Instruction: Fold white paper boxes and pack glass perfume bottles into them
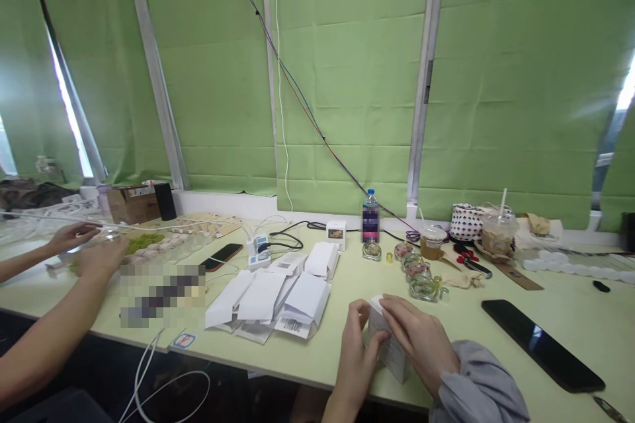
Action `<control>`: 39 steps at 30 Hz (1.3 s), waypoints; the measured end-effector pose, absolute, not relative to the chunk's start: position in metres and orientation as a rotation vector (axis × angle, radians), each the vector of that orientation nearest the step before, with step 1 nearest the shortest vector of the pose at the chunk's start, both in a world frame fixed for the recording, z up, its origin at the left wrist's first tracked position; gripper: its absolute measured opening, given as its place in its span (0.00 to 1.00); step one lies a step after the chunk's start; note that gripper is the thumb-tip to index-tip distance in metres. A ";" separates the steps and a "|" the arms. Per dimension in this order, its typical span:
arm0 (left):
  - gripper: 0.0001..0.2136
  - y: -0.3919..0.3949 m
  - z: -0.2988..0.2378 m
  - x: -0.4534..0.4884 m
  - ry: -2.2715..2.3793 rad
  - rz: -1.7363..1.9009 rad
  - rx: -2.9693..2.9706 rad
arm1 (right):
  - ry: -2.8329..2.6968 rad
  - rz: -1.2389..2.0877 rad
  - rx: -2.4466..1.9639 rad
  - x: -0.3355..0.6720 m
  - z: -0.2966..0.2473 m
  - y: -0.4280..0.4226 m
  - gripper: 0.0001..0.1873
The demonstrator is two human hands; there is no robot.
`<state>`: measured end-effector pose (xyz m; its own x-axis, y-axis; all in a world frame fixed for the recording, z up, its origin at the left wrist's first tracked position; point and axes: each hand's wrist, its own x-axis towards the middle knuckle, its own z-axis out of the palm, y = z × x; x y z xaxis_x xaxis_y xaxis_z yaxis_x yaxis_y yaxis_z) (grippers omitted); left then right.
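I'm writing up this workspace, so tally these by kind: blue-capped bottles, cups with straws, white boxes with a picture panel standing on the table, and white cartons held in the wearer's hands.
Blue-capped bottles: 1
Cups with straws: 2
Standing picture-panel boxes: 1
Held white cartons: 1
Total: 5

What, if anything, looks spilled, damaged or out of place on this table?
No spill or damage shows. White paper boxes overlap at uneven angles left of the left hand, and a white cable hangs in loose loops below the table edge; both look untidy.
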<state>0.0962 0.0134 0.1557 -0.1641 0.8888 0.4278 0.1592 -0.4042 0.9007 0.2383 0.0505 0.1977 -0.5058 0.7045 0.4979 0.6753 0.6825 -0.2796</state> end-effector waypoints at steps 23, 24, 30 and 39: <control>0.27 0.020 0.146 0.094 1.192 1.620 1.460 | -2.473 0.269 -0.570 0.258 0.188 0.080 0.22; 0.25 0.020 0.145 0.094 1.180 1.624 1.506 | -2.487 0.302 -0.550 0.261 0.187 0.082 0.22; 0.17 0.018 0.146 0.096 1.174 1.572 1.714 | -2.608 0.551 -0.473 0.280 0.191 0.089 0.36; 0.30 0.016 0.148 0.077 0.931 1.316 1.538 | -2.646 0.376 -0.619 0.276 0.188 0.088 0.25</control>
<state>0.0768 0.0159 0.1484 0.1570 0.9323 0.3259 -0.0031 -0.3295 0.9442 0.2759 0.0885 0.1881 -0.8239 0.4713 0.3147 0.3650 0.8661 -0.3415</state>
